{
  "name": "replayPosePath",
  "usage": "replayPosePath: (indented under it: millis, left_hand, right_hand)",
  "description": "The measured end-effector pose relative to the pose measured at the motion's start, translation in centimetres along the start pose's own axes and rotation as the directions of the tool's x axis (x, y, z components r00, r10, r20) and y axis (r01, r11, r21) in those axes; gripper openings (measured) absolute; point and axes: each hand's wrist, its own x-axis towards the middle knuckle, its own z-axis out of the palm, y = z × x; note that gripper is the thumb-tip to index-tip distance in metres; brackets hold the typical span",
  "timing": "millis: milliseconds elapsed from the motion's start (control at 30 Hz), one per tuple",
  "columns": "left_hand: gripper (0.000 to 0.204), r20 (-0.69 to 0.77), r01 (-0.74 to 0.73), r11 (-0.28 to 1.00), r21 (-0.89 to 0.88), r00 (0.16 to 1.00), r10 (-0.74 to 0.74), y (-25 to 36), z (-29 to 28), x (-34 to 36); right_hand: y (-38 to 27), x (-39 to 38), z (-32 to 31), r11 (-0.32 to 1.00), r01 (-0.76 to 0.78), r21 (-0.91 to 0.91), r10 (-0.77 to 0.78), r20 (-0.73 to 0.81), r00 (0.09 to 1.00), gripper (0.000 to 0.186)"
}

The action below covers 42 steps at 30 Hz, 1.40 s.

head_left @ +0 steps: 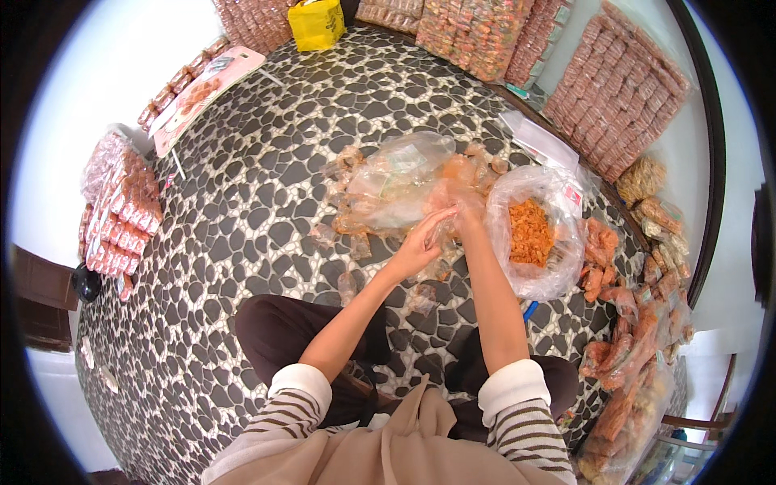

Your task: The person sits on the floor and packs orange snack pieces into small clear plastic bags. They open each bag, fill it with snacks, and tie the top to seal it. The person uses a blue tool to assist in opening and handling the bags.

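"Floor of dark, rounded stone patches in pale mortar [242, 162] fills most of the frame, doesn't it?"

"It does, and the broad, slanted stack of brownish-pink wrapped packets [618, 93] stands over it at the upper right."

"The thing being handled is nearer the middle: a large, crumpled, clear plastic bag [404, 174], lying just above centre. Right of it sits a wide-mouthed clear plastic bag [521, 284] with orange, flaky pieces [529, 230] inside."

"How would you handle that film?"

"Gently. I'd rub the layers apart rather than tug; plastic that limp would probably slip or tear. I'd watch the right forearm [495, 283] too, since it runs close beside the open bag and a bump might spill the flakes."

"And the grip?"

"The left hand [422, 244] isn't clenched: its fingers stretch out close together toward the right hand [466, 217], the tips touching it or nearly so. I can't tell whether any film is between them."

"The right one?"

"At the crumpled bag's lower right edge, blurred, its fingertips lost against the plastic. It could be pinching; I can't tell how far open it is. Smallest of all, a crinkled scrap of clear plastic [422, 299] lies just below them."
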Motion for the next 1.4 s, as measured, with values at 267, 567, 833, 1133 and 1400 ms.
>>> replayPosePath:
  millis: [267, 567, 833, 1133, 1400]
  left_hand:
    - [0.075, -0.109, 0.224, 0.974, 0.027, 0.97, -0.219, 1.0, -1.5, -1.3]
    - [0.079, -0.187, 0.136, 0.989, -0.064, 0.971, -0.146, -1.1, -2.9, -1.9]
    - [0.085, -0.119, 0.291, 0.947, 0.137, 0.954, -0.276, -7.6, -2.9, -3.9]
    - [0.084, -0.179, 0.374, 0.927, -0.035, 0.91, -0.374, -9.0, -3.9, -5.5]
    - [0.077, -0.059, 0.342, 0.934, -0.101, 0.936, -0.348, -6.9, -5.0, -3.9]
  right_hand:
    - [0.7, -2.4, 1.1, 0.534, 0.215, -0.818, -0.414, -0.032, 0.91, 0.022]
    - [1.9, -3.8, -0.6, -0.541, 0.417, -0.73, -0.411, 0.662, 0.626, 0.016]
    - [-1.2, -4.8, -2.1, 0.593, 0.43, -0.68, -0.503, 0.105, 0.858, 0.022]
    - [10.2, -5.3, -1.7, 0.555, 0.539, -0.634, -0.541, 0.217, 0.812, 0.018]
    - [12.2, -1.7, -2.8, -0.056, 0.31, -0.949, 0.235, 0.29, 0.928, 0.029]
